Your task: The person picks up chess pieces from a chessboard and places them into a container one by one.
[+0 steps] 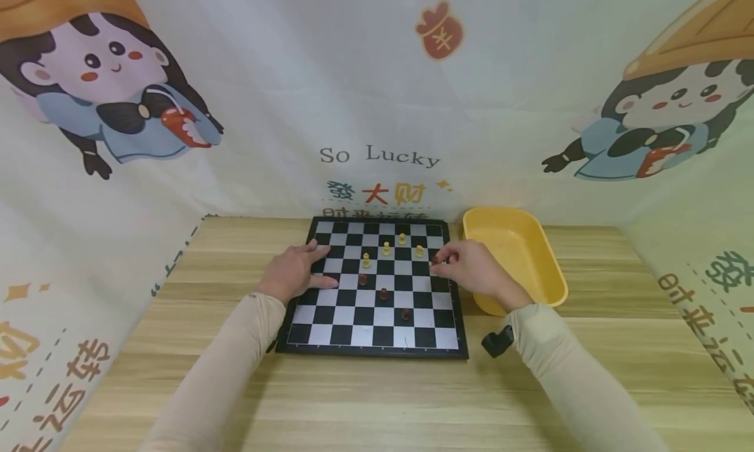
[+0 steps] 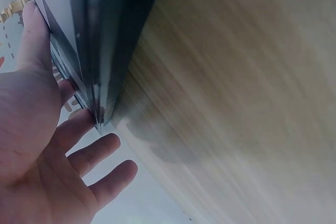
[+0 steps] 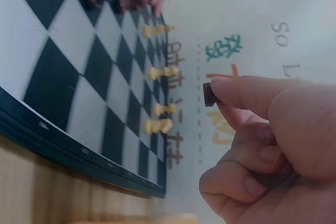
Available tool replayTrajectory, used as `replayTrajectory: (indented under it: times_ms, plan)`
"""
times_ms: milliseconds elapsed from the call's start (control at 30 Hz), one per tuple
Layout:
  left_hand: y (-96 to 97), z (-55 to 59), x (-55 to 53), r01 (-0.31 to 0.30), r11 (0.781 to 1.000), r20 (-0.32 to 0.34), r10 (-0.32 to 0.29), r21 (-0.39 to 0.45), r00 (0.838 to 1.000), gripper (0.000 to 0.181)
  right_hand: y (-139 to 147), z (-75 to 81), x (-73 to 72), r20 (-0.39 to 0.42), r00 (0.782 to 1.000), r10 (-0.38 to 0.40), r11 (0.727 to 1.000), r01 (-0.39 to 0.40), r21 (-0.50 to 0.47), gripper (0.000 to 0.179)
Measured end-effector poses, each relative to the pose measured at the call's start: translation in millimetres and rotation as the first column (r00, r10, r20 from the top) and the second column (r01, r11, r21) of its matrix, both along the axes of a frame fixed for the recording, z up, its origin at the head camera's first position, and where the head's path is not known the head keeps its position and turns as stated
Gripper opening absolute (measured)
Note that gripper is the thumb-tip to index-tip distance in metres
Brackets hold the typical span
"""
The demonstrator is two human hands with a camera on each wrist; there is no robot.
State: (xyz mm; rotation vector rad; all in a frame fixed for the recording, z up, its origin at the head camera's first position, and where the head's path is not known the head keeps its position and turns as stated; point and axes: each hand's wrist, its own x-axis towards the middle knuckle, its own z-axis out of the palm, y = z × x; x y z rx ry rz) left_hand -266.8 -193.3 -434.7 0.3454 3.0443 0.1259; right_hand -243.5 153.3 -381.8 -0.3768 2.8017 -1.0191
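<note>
A black-and-white chessboard (image 1: 373,316) lies on the table. My left hand (image 1: 292,273) rests on its left edge, fingers spread; in the left wrist view the thumb lies along the board's top. Over the board's right edge, my right hand (image 1: 471,267) pinches a dark red chess piece (image 3: 209,94) between thumb and forefinger, its base showing and the rest covered by the fingers. In the right wrist view it is held above the board. Three dark red pieces, one of them nearest the front (image 1: 406,314), and several pale yellow pieces (image 1: 366,260) stand on squares.
A yellow plastic tub (image 1: 556,272) stands right of the board, partly behind my right forearm. A black strap-like thing (image 1: 497,341) sits at the right wrist. Behind the wooden table (image 1: 365,399) hangs a printed white cloth (image 1: 377,99).
</note>
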Motion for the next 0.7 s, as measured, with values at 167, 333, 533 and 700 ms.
replayTrajectory:
  times_ms: [167,333,533,700]
  plan:
    - [1.2,3.3,0.6,0.004,1.0,-0.004,-0.004,-0.009,1.0,0.092,10.9,10.9,-7.7,-0.025,1.0,-0.014,1.0,0.014,-0.002,0.026]
    - [3.3,8.0,1.7,0.001,1.0,0.014,-0.001,-0.008,1.0,0.093,20.4,18.7,-15.4,-0.048,0.998,-0.033,0.999,0.034,0.016,0.026]
    - [4.2,10.5,2.6,-0.011,1.0,0.032,0.011,-0.007,0.999,0.094,34.0,27.1,-25.1,-0.094,0.994,-0.05,0.997,0.055,0.05,0.025]
    - [4.5,12.3,1.6,-0.011,1.0,0.047,0.012,-0.003,0.999,0.095,46.8,34.2,-32.9,-0.087,0.994,-0.064,0.997,0.067,0.024,0.023]
